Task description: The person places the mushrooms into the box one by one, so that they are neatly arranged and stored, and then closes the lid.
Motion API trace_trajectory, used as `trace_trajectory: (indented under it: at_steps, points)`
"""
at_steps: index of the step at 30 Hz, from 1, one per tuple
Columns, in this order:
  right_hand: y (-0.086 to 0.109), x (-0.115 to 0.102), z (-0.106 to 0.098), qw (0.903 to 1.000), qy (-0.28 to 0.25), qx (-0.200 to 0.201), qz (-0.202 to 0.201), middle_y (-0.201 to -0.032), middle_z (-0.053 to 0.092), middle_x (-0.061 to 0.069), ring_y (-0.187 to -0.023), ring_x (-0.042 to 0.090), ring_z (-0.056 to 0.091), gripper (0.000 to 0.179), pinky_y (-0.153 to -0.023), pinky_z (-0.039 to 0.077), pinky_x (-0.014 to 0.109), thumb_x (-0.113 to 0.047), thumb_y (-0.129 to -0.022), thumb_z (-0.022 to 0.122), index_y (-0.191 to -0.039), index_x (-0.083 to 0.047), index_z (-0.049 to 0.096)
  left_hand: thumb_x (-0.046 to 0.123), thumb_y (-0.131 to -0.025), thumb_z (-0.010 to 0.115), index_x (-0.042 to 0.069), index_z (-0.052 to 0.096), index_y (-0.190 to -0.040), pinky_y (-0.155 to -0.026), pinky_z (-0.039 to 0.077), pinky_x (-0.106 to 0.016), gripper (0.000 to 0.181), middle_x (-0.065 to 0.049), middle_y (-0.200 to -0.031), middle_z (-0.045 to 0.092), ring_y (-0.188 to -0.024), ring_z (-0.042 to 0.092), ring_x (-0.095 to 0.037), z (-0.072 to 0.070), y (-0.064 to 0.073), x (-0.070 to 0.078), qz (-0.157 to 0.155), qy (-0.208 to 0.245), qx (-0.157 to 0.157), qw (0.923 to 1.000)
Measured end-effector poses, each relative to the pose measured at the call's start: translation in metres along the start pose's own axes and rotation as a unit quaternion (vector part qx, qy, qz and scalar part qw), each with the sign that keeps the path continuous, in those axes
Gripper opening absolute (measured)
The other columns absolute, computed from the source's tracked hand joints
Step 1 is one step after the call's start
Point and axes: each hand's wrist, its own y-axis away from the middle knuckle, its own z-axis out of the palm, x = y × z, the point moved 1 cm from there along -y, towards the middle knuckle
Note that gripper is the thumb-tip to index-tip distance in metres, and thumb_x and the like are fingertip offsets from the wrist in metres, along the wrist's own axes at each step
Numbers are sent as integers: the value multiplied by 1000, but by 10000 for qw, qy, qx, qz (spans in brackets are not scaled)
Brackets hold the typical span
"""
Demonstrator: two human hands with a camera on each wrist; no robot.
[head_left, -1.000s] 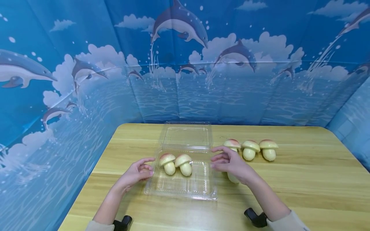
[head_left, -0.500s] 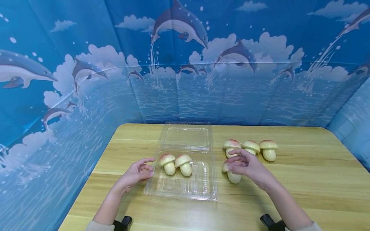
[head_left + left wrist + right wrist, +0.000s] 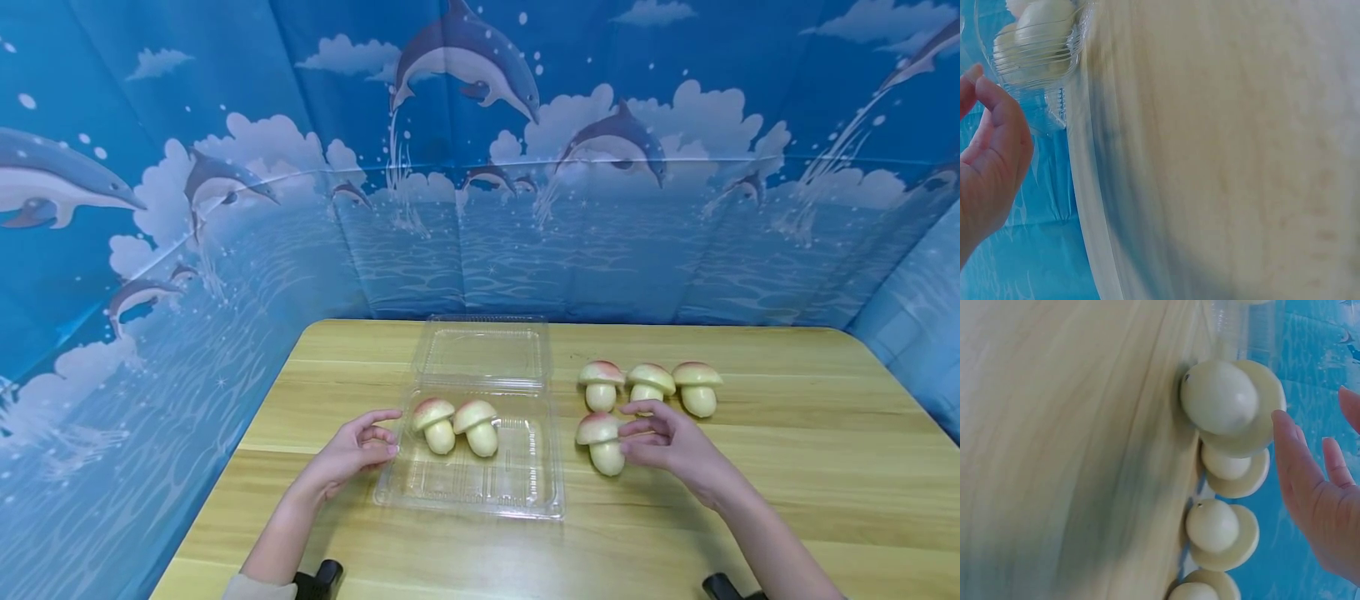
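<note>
A clear plastic clamshell box [image 3: 468,487] lies opened out flat, its lid toward the back. Inside its base, on the left, two toy mushrooms sit side by side, the left mushroom [image 3: 438,433] with a reddish cap and the right mushroom [image 3: 480,433] paler. My left hand [image 3: 356,450] is at the box's left rim, fingers loosely bent and holding nothing. On the right, my right hand [image 3: 667,446] has its relaxed fingers beside the near mushroom [image 3: 600,446], fingertips close to its right side. The right wrist view shows that mushroom [image 3: 1222,400] in front of others.
Behind the near mushroom stand three more in a row, the left one [image 3: 602,385], the middle one [image 3: 650,382] partly behind my fingers, and the right one [image 3: 697,390]. The wooden table [image 3: 825,467] ends at a blue dolphin-print curtain [image 3: 510,250].
My right hand has moved right, from the box's right edge across the near mushroom to its right side, bringing that mushroom into full view. The left hand and the box have stayed put.
</note>
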Motion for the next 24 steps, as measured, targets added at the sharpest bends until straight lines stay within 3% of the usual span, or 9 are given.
trace_trajectory:
  at_steps: [24]
  points:
    - [0,26,-5,9992,-4,-72,402,-106,56,22,-89,27,61,62,-75,53,35,-6,-83,67,-133,6,32,3,-85,64,-2,34,-139,-68,49,-23,61,-7,-95,53,-80,57,-15,0,1,1,-22,18,22,10000]
